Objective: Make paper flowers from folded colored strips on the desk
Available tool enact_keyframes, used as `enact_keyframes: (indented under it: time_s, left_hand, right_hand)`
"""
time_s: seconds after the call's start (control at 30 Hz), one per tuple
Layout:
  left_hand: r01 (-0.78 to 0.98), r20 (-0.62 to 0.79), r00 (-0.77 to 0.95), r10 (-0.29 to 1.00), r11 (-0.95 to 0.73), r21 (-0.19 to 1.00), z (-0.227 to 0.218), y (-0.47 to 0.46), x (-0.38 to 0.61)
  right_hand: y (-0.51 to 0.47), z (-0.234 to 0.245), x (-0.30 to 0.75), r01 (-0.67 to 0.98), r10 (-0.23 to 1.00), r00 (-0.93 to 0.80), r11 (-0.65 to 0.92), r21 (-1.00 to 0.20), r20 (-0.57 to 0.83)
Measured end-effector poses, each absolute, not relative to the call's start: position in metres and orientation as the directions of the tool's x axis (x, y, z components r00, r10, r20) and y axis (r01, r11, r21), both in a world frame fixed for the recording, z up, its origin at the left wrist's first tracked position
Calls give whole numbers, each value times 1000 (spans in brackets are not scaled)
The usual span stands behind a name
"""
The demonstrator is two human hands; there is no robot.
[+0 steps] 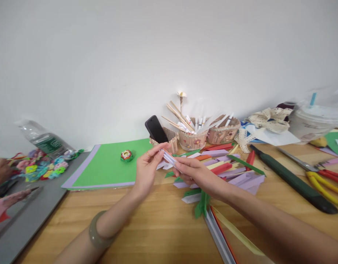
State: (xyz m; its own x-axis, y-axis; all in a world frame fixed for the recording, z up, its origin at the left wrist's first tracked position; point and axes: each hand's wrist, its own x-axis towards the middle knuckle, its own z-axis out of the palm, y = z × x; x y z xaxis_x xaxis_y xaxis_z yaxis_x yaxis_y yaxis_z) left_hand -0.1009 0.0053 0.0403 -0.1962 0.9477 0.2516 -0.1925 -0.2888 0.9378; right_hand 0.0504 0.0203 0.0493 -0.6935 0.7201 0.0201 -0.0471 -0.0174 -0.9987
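Between my two hands, above the table, is a small stack of folded paper strips (pixel 170 158), white and lilac with an orange edge. My left hand (pixel 150 165) pinches its upper left end between thumb and fingers. The lower right end is gripped by my right hand (pixel 192 169). Behind and below the right hand spreads a pile of folded paper pieces (pixel 225 167) in lilac, red, green and yellow. Longer folded strips (pixel 220 234) in white, orange and pale yellow lie under my right forearm. A small rolled paper piece (pixel 126 155) sits on a green sheet (pixel 102 165).
Decorated holders (pixel 193 141) with sticks, pens and a phone (pixel 156 129) stand by the wall. To the right lie a dark green cutter (pixel 292 179), scissors (pixel 323 183) and a lidded cup (pixel 309 121). Another person's hand (pixel 0 172), a bottle (pixel 44 139) and a pink glue gun (pixel 9 205) are left.
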Motion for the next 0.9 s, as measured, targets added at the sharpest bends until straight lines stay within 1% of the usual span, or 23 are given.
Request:
enact_keyframes:
  time_s: [0.1, 0.37, 0.57, 0.7, 0.8, 0.9]
  left_hand:
    - [-197, 254, -183, 950, -288, 937, 40, 6, -102]
    - [-267, 214, -211, 954, -267, 926, 41, 4, -100]
    - [-295, 201, -237, 950, -268, 917, 44, 2, -97]
    - [-314, 175, -239, 955, -247, 917, 48, 0, -96]
    - [-317, 172, -239, 956, -244, 917, 48, 1, -96]
    - [-303, 191, -228, 955, -256, 918, 47, 1, -97]
  right_hand:
    - [21, 49, 51, -28, 723, -690, 35, -999, 44]
    - [18, 50, 48, 52, 776, -606, 260, -964, 176]
    - [16, 46, 48, 88, 716, -623, 465, -881, 316]
    - [17, 45, 49, 150, 718, -612, 517, -843, 331]
    - [18, 45, 49, 150, 706, -616, 539, -828, 348]
    - [19, 46, 50, 152, 707, -624, 529, -835, 334]
